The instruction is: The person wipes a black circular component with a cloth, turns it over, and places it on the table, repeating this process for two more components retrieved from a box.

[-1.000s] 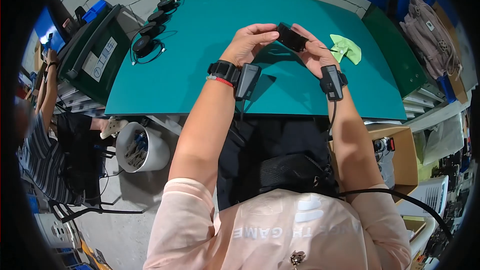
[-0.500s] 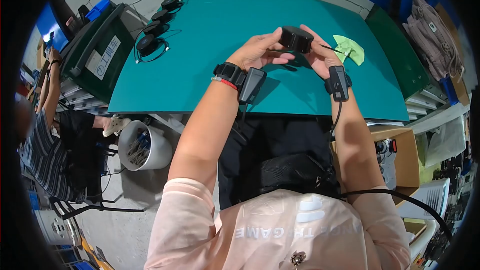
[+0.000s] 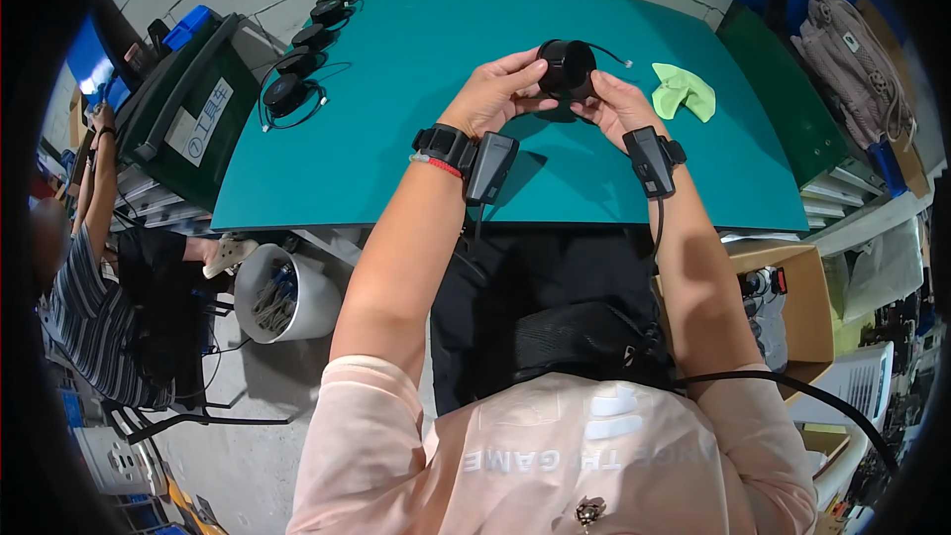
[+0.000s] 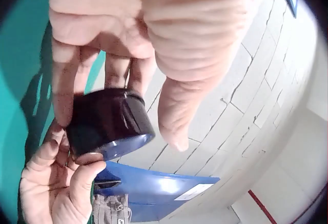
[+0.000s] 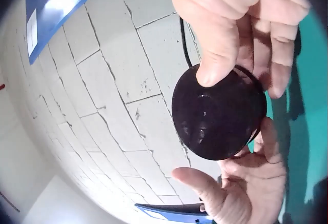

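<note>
A black puck-shaped device [image 3: 568, 69] with a glossy round face is held up over the green table [image 3: 396, 168]. My right hand [image 3: 622, 104] pinches it by the edge, the thumb lying on the dark face [image 5: 220, 119] in the right wrist view. My left hand [image 3: 500, 89] is at its other side, fingers against the casing [image 4: 110, 121] and thumb standing apart from it in the left wrist view. A thin black cable [image 3: 606, 51] runs out behind the device, ending in a pale plug.
Several similar black devices with cables [image 3: 287, 94] stand in a row at the table's left. A light-green cloth [image 3: 684, 91] lies on the right. A green tool cart [image 3: 188, 104] and a white bucket [image 3: 315, 302] are on the left, where another person [image 3: 94, 307] sits.
The device has been turned between the hands, from its side showing to its round face showing. Its cable has swung from beside the cloth to behind the device.
</note>
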The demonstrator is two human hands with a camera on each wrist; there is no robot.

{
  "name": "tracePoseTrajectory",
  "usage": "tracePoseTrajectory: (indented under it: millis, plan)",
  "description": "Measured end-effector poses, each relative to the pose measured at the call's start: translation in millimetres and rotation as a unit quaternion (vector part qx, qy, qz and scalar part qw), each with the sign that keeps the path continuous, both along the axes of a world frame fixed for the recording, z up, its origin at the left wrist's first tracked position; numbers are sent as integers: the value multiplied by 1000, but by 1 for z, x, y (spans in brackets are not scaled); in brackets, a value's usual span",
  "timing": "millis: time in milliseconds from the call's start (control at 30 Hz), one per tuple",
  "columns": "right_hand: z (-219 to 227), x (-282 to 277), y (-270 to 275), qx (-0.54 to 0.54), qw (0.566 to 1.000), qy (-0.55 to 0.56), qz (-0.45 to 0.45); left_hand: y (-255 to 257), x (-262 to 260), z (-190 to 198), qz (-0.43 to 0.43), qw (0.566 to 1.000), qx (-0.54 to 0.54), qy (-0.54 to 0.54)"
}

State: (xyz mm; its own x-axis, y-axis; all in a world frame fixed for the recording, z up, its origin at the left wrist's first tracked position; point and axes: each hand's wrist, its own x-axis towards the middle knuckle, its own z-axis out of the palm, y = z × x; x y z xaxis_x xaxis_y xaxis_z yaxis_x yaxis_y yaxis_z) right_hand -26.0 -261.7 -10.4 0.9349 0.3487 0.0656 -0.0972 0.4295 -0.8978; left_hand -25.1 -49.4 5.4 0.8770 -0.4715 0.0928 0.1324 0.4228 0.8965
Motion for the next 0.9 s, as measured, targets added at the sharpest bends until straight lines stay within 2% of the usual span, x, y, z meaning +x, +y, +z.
tracePoseTrajectory:
  millis: [233, 433, 533, 600, 700, 733, 800, 833, 867, 900]
  plan:
    - [-2, 1, -2, 6, 999, -31, 31, -1, -3, 1, 11, 998, 56, -40]
    - [9, -10, 4, -4, 998, -61, -6, 3, 4, -5, -11, 998, 51, -46]
    - [6, -6, 0, 21, 998, -55, -2, 1, 2, -4, -13, 999, 29, -40]
    - [-2, 2, -3, 19, 999, -40, -17, -5, -2, 1, -12, 1000, -23, -11]
    - [-2, 1, -2, -27, 999, -26, -37, -10, -9, 2, 40, 992, 96, -68]
    - [-2, 1, -2, -41, 998, -26, -35, -8, -13, 8, 42, 992, 98, -67]
    - [-2, 2, -3, -1, 1000, -8, -11, 0, -15, 9, 86, 994, 57, -37]
    - [5, -3, 1, -47, 998, 21, -38, 11, -18, 13, 96, 992, 65, -40]
    - [4, -2, 4, -40, 999, 18, -30, 25, -21, 16, 142, 986, 79, -27]
    - [2, 0, 4, -93, 995, 15, -39, 42, -26, 20, 187, 978, 94, -13]
